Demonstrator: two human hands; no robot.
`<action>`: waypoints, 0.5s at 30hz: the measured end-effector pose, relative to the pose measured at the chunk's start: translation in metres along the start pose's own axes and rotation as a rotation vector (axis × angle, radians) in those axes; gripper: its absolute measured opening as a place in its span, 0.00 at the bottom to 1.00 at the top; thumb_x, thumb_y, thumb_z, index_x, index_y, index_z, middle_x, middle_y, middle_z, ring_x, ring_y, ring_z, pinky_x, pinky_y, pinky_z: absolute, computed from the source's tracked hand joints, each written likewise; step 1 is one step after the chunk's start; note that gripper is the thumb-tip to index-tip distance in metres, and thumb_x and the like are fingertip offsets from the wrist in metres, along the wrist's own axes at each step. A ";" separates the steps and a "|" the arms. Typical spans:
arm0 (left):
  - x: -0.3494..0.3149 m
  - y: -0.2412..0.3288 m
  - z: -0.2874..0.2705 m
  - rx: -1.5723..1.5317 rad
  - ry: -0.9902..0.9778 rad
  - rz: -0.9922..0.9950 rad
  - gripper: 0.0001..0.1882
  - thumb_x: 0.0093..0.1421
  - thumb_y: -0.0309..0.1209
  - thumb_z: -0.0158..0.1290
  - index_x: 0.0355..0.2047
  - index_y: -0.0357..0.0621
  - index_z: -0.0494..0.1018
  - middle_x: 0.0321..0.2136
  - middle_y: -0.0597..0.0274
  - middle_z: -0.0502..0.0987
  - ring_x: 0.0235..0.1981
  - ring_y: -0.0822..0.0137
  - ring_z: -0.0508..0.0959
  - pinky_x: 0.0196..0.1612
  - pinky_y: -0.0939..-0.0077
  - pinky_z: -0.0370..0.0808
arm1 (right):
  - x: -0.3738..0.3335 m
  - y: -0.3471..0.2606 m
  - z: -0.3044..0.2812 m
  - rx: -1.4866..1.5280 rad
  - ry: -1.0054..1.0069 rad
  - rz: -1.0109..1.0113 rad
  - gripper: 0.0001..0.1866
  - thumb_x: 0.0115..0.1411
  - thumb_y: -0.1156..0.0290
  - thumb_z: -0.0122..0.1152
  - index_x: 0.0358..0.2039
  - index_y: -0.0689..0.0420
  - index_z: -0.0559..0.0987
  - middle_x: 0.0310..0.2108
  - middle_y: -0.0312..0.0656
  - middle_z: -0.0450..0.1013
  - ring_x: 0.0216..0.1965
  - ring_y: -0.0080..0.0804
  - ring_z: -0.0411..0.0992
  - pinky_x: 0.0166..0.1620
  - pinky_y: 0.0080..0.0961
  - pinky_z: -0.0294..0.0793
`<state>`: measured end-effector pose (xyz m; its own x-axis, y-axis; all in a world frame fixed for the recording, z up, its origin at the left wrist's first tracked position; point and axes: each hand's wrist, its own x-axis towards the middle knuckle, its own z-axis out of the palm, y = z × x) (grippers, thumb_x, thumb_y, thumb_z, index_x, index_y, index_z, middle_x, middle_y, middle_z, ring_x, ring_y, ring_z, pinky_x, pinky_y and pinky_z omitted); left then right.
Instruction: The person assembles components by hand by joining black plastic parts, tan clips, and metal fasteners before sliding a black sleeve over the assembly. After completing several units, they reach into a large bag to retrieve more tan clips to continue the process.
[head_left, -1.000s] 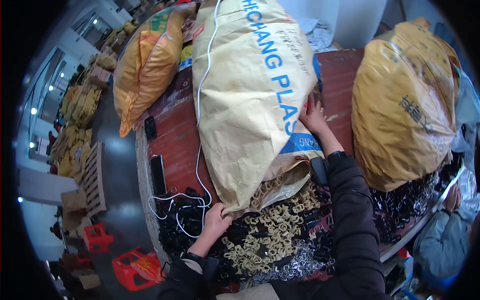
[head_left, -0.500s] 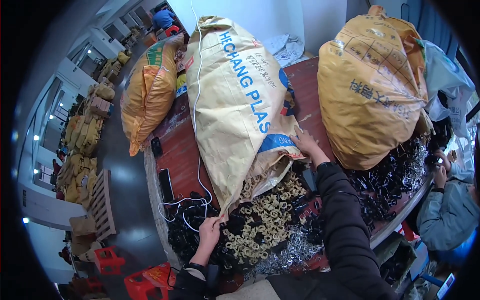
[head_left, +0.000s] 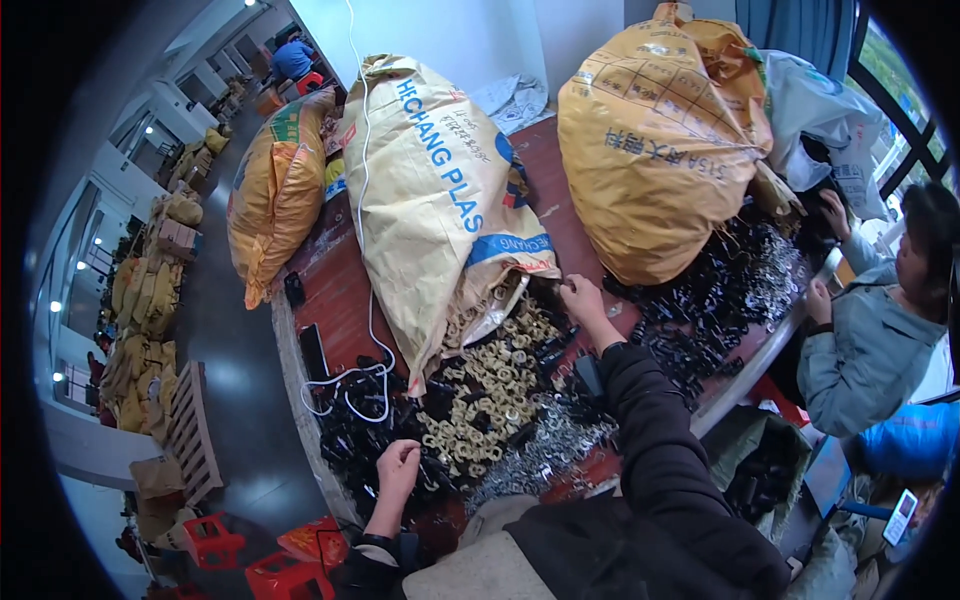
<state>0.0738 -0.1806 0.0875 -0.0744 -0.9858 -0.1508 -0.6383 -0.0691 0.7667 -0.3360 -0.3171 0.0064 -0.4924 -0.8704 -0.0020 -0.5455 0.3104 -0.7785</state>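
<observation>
A large beige sack [head_left: 415, 230] lies on the red table, its mouth toward me. Tan ring-shaped plastic parts [head_left: 495, 385] spill out of it in a heap. My left hand [head_left: 396, 472] hovers over small black parts [head_left: 350, 440], left of the tan heap, apart from the sack. Its fingers are curled together; anything in them is hidden. Right of the sack's mouth, my right hand [head_left: 588, 308] is closed, fingertips bent down beside some black pieces. Whether it holds a piece cannot be made out. Shiny metal clips [head_left: 550, 450] lie in a pile nearest me.
A full orange sack [head_left: 660, 150] stands at the right, with black and silver parts around it. Another orange sack [head_left: 280, 195] leans at the left edge. A white cable [head_left: 368, 250] crosses the beige sack. At the right sits a co-worker [head_left: 870, 330]. Red stools [head_left: 285, 575] stand lower left.
Both hands have let go of the sack's mouth. My left hand has drawn back toward me, and my right hand now sits just beside the opening. The view has shifted to the right.
</observation>
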 end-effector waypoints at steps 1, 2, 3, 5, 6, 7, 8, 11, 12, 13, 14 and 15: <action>-0.007 -0.001 -0.002 -0.045 -0.005 -0.016 0.05 0.49 0.24 0.48 0.27 0.37 0.71 0.23 0.63 0.73 0.23 0.74 0.72 0.30 0.83 0.69 | -0.009 0.004 -0.004 0.008 0.005 -0.015 0.18 0.47 0.59 0.50 0.35 0.58 0.73 0.31 0.51 0.71 0.36 0.46 0.69 0.39 0.33 0.67; -0.015 -0.003 -0.004 -0.091 -0.012 -0.032 0.05 0.50 0.24 0.48 0.28 0.37 0.71 0.23 0.63 0.73 0.24 0.74 0.72 0.30 0.84 0.69 | -0.018 0.008 -0.008 0.015 0.009 -0.030 0.17 0.47 0.61 0.50 0.35 0.56 0.74 0.31 0.50 0.71 0.35 0.45 0.69 0.39 0.33 0.68; -0.022 -0.004 -0.007 -0.134 -0.018 -0.046 0.05 0.50 0.24 0.48 0.28 0.36 0.71 0.23 0.64 0.73 0.24 0.75 0.72 0.30 0.84 0.69 | -0.026 0.011 -0.012 0.024 0.016 -0.045 0.15 0.46 0.62 0.51 0.34 0.55 0.74 0.30 0.49 0.72 0.35 0.44 0.70 0.39 0.32 0.68; -0.039 -0.011 -0.011 -0.186 -0.040 -0.054 0.05 0.50 0.24 0.47 0.28 0.36 0.71 0.23 0.64 0.73 0.24 0.75 0.72 0.30 0.85 0.68 | -0.040 0.019 -0.023 0.074 -0.025 -0.049 0.16 0.47 0.63 0.51 0.34 0.57 0.74 0.29 0.47 0.72 0.31 0.39 0.70 0.36 0.30 0.69; -0.048 -0.015 -0.013 -0.227 -0.051 -0.065 0.05 0.50 0.23 0.47 0.28 0.37 0.71 0.23 0.65 0.73 0.24 0.75 0.72 0.29 0.85 0.68 | -0.047 0.023 -0.029 0.137 -0.073 -0.057 0.16 0.48 0.64 0.52 0.34 0.60 0.74 0.27 0.46 0.72 0.28 0.35 0.71 0.33 0.28 0.69; -0.057 -0.019 -0.014 -0.267 -0.065 -0.077 0.05 0.50 0.23 0.47 0.29 0.37 0.71 0.23 0.65 0.73 0.24 0.75 0.72 0.29 0.86 0.68 | -0.054 0.027 -0.035 0.200 -0.119 -0.064 0.16 0.49 0.65 0.52 0.35 0.63 0.73 0.25 0.44 0.72 0.24 0.30 0.71 0.30 0.25 0.69; -0.065 -0.022 -0.015 -0.275 -0.085 -0.068 0.05 0.50 0.23 0.47 0.29 0.37 0.71 0.23 0.65 0.73 0.24 0.75 0.72 0.29 0.86 0.68 | -0.062 0.032 -0.037 0.188 -0.102 -0.055 0.16 0.49 0.65 0.52 0.35 0.63 0.73 0.25 0.44 0.72 0.24 0.30 0.71 0.30 0.25 0.69; -0.090 -0.031 -0.020 -0.407 -0.090 -0.238 0.07 0.52 0.26 0.46 0.32 0.39 0.70 0.24 0.64 0.73 0.25 0.75 0.72 0.28 0.85 0.68 | -0.095 0.037 -0.043 0.221 -0.073 -0.079 0.15 0.49 0.67 0.53 0.34 0.64 0.74 0.22 0.39 0.72 0.20 0.22 0.68 0.27 0.21 0.68; -0.098 -0.036 -0.020 -0.413 -0.102 -0.232 0.07 0.52 0.26 0.46 0.32 0.39 0.70 0.24 0.64 0.73 0.25 0.75 0.72 0.28 0.85 0.68 | -0.110 0.039 -0.046 0.260 -0.123 -0.060 0.14 0.48 0.67 0.53 0.34 0.63 0.74 0.22 0.40 0.72 0.21 0.24 0.69 0.27 0.22 0.69; -0.105 -0.040 -0.021 -0.459 -0.086 -0.265 0.07 0.52 0.27 0.46 0.32 0.40 0.69 0.24 0.64 0.73 0.25 0.75 0.72 0.28 0.85 0.68 | -0.123 0.036 -0.048 0.301 -0.176 -0.047 0.14 0.48 0.68 0.53 0.34 0.63 0.74 0.23 0.41 0.72 0.21 0.25 0.70 0.28 0.23 0.69; -0.112 -0.044 -0.021 -0.504 -0.069 -0.299 0.07 0.53 0.27 0.46 0.32 0.40 0.69 0.24 0.65 0.72 0.25 0.75 0.72 0.28 0.85 0.68 | -0.137 0.034 -0.050 0.296 -0.169 -0.050 0.14 0.48 0.68 0.53 0.34 0.63 0.74 0.23 0.41 0.72 0.21 0.25 0.70 0.28 0.23 0.69; -0.117 -0.048 -0.022 -0.549 -0.048 -0.335 0.07 0.53 0.28 0.46 0.32 0.41 0.69 0.24 0.65 0.72 0.24 0.75 0.72 0.27 0.85 0.68 | -0.152 0.027 -0.054 0.271 -0.144 -0.051 0.13 0.47 0.67 0.52 0.32 0.61 0.74 0.24 0.45 0.72 0.25 0.32 0.71 0.31 0.25 0.69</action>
<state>0.1297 -0.0652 0.0816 0.0181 -0.8899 -0.4557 -0.1486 -0.4531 0.8790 -0.3125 -0.1560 0.0195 -0.3573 -0.9334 -0.0326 -0.3570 0.1687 -0.9188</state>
